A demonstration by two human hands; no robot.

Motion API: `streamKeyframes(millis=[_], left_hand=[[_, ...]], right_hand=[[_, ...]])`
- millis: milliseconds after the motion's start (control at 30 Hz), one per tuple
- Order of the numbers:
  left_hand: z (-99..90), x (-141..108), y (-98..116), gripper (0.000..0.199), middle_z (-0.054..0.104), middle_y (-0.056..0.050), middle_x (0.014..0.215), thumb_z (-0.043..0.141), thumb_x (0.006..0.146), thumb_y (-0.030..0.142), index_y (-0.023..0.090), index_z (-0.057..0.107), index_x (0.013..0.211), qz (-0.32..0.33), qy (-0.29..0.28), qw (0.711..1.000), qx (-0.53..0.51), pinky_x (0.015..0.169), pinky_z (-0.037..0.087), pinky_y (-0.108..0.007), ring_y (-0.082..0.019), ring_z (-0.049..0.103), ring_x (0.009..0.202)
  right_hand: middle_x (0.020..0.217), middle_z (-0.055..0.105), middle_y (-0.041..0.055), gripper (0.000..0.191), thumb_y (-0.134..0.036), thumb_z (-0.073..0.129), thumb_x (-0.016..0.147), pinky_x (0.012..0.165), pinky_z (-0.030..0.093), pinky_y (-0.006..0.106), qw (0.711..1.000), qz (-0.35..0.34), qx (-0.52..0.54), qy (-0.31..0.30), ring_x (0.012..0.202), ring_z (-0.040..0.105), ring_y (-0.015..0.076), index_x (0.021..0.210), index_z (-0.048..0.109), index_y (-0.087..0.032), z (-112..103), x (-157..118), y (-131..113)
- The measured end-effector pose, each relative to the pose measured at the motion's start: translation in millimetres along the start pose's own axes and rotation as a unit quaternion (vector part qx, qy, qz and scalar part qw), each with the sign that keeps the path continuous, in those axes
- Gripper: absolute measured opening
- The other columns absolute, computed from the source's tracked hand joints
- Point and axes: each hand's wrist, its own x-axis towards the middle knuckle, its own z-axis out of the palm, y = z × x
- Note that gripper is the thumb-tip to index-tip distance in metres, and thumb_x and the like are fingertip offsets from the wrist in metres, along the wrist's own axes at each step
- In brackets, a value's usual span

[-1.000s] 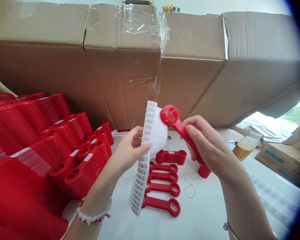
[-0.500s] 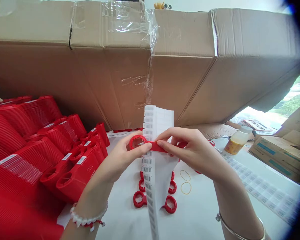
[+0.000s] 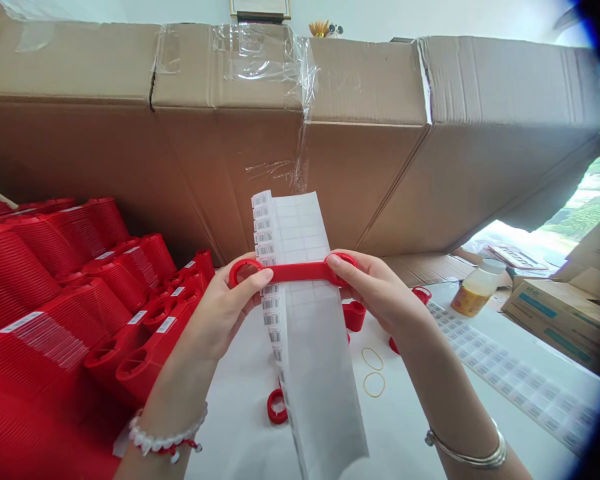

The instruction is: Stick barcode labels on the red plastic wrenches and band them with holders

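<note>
Together, left hand [image 3: 219, 308] and right [image 3: 391, 293] hold red bar [image 3: 300, 272]

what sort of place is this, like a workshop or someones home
Probably a packing or workshop bench, though it could be in a home: stacks of red plastic parts, a sheet of barcode stickers and large taped cardboard behind them.

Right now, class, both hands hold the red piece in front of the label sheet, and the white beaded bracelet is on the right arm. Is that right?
Not quite: the head view shows the white beaded bracelet on the left arm. Otherwise it stands: the left hand and right hand hold the red piece in front of the label sheet.
</note>
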Motion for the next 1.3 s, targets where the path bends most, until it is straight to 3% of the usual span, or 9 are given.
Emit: streamKeyframes(millis=[100,200,300,567,800,967,1067,1133,1300], left_hand=[[-1.2,0,3,0.035,0.078,-0.005,0.110,0.083,0.082,0.037,0.025,0.074,0.113,0.001,0.025,0.999,0.036,0.089,0.058,-0.027,-0.022,0.071,0.108],[-4.3,3,6,0.043,0.076,-0.007,0.117,0.082,0.082,0.039,0.023,0.070,0.121,0.021,0.063,0.998,0.010,0.086,0.058,-0.027,-0.023,0.071,0.110],[-7.7,8,4,0.039,0.077,-0.008,0.113,0.077,0.087,0.042,0.020,0.069,0.118,0.039,0.099,0.994,-0.029,0.079,0.060,-0.029,-0.021,0.074,0.097],[-17.5,11,-5,0.026,0.073,0.000,0.087,0.086,0.078,0.038,0.019,0.073,0.090,0.080,0.173,0.982,0.000,0.075,0.060,-0.023,-0.012,0.067,0.075],[-22.9,7,5,0.019,0.071,-0.001,0.087,0.080,0.084,0.035,0.018,0.072,0.088,0.079,0.177,0.981,0.019,0.072,0.060,-0.020,-0.011,0.067,0.074],[-25.4,-1,17,0.011,0.063,0.003,0.078,0.073,0.088,0.030,0.021,0.068,0.085,0.109,0.206,0.972,0.029,0.062,0.056,-0.015,-0.008,0.061,0.063],[-16.4,-13,26,0.013,0.062,0.005,0.075,0.072,0.088,0.031,0.022,0.066,0.081,0.108,0.207,0.971,0.057,0.045,0.048,-0.015,-0.005,0.054,0.047],[-3.6,-22,30,0.019,0.061,0.006,0.065,0.073,0.088,0.038,0.022,0.068,0.080,0.077,0.171,0.977,0.100,0.036,0.042,-0.017,-0.005,0.048,0.037],[31.0,-36,26,0.019,0.053,0.008,0.044,0.074,0.088,0.042,0.024,0.071,0.081,0.016,0.143,0.982,0.125,0.030,0.030,-0.011,-0.004,0.039,0.031]], right_hand=[[0.084,0.068,0.0031,0.040,-0.061,0.072,0.086,0.066,0.051,0.026,0.998,-0.006,-0.034,0.046,0.076,0.061,0.0163,0.091,0.072,-0.021,-1,-3,-2],[0.074,0.062,0.0005,0.037,-0.058,0.075,0.084,0.058,0.044,0.024,0.996,-0.007,-0.080,0.027,0.067,0.054,0.0138,0.082,0.071,-0.021,-4,-7,-4],[0.071,0.059,-0.0004,0.032,-0.052,0.076,0.085,0.056,0.041,0.024,0.995,-0.007,-0.101,-0.002,0.065,0.052,0.0134,0.077,0.070,-0.022,-5,-11,-8],[0.073,0.057,-0.0014,0.024,-0.044,0.079,0.085,0.058,0.043,0.022,0.993,-0.007,-0.113,-0.022,0.068,0.052,0.0127,0.080,0.071,-0.022,-4,-14,-12],[0.071,0.055,-0.0006,0.037,-0.059,0.069,0.089,0.050,0.034,0.025,0.984,-0.012,-0.177,0.017,0.064,0.047,0.0134,0.079,0.068,-0.023,-8,-14,-7],[0.072,0.057,-0.0005,0.040,-0.064,0.068,0.088,0.055,0.037,0.027,0.979,-0.019,-0.197,0.055,0.066,0.049,0.0142,0.082,0.070,-0.024,-10,-9,-3],[0.075,0.062,0.0006,0.040,-0.062,0.069,0.087,0.059,0.040,0.028,0.978,-0.028,-0.188,0.091,0.069,0.052,0.0151,0.086,0.073,-0.023,-8,-6,-2],[0.076,0.063,0.0013,0.039,-0.061,0.070,0.087,0.060,0.042,0.027,0.980,-0.043,-0.163,0.110,0.070,0.054,0.0153,0.086,0.074,-0.022,-5,-5,-2],[0.072,0.060,0.0002,0.039,-0.059,0.074,0.085,0.057,0.042,0.024,0.987,-0.069,-0.085,0.119,0.067,0.054,0.0134,0.080,0.072,-0.021,4,-9,-4]])
